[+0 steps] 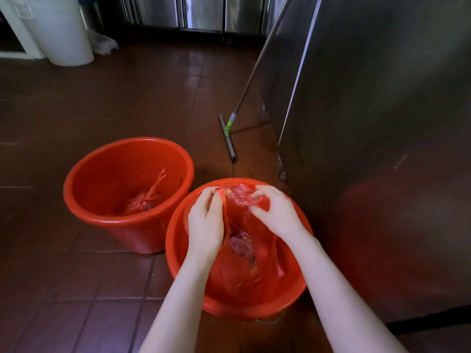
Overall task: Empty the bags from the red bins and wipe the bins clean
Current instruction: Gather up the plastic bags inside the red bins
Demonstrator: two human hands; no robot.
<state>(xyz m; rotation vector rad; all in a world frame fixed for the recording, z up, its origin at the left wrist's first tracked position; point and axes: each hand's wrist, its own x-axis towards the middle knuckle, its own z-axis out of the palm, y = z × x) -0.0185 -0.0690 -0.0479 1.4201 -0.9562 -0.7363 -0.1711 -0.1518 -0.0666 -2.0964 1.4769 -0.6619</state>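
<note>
Two red bins stand on the tiled floor. The near bin point(293, 291) holds an open red plastic bag point(237, 273) with scraps inside. My left hand point(205, 222) pinches the bag's left edge near the top. My right hand point(274, 212) grips the crumpled right edge of the same bag over the bin's far rim. The far left bin point(84, 200) holds a small knotted red bag point(144, 201) at its bottom, untouched.
A floor squeegee point(228, 138) with a long metal handle leans against a tall steel cabinet point(382, 149) on the right. A white bin point(63, 31) and a mop head point(104, 44) stand at the back left. More steel units point(198, 11) line the far wall.
</note>
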